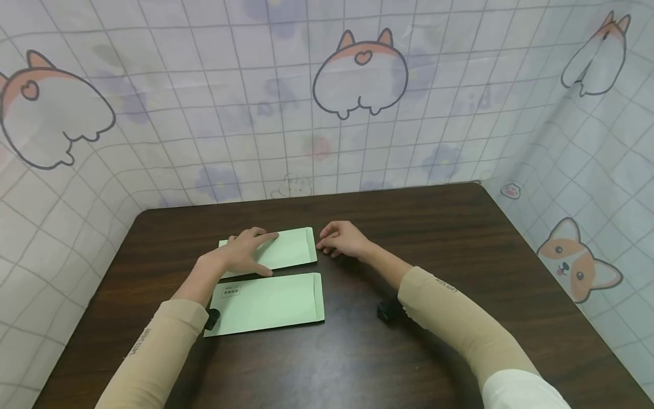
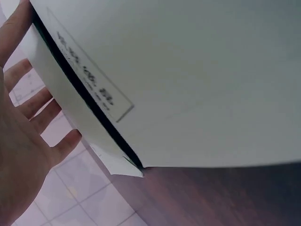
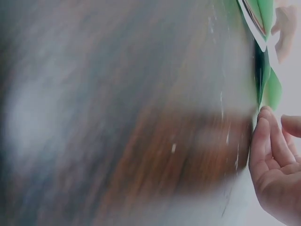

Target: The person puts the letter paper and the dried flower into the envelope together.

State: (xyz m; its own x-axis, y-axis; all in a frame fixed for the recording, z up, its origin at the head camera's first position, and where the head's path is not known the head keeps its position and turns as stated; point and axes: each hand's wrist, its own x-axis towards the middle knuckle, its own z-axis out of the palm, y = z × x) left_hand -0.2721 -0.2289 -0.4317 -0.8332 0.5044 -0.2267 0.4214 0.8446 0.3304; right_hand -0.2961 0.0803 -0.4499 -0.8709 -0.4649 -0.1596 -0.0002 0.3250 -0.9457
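Two pale green paper envelopes lie on the table, one behind the other. My left hand [image 1: 240, 254] rests on the far envelope [image 1: 292, 249] with fingers spread, covering its left part. The thumb reaches down to its lower edge. Just in front lies the near envelope [image 1: 271, 307], with a small printed box at its upper left; it fills much of the left wrist view. My right hand [image 1: 344, 238] is beside the far envelope's flap end, fingers loosely bent. In the right wrist view, its fingertips [image 3: 264, 113] are right at the green paper's edge, thumb held apart.
The dark wood table [image 1: 409, 216] has a rounded far corner on each side. A white gridded curtain [image 1: 286, 130] with cartoon dogs hangs behind and along both sides. Small black devices [image 1: 389, 311] sit at both wrists.
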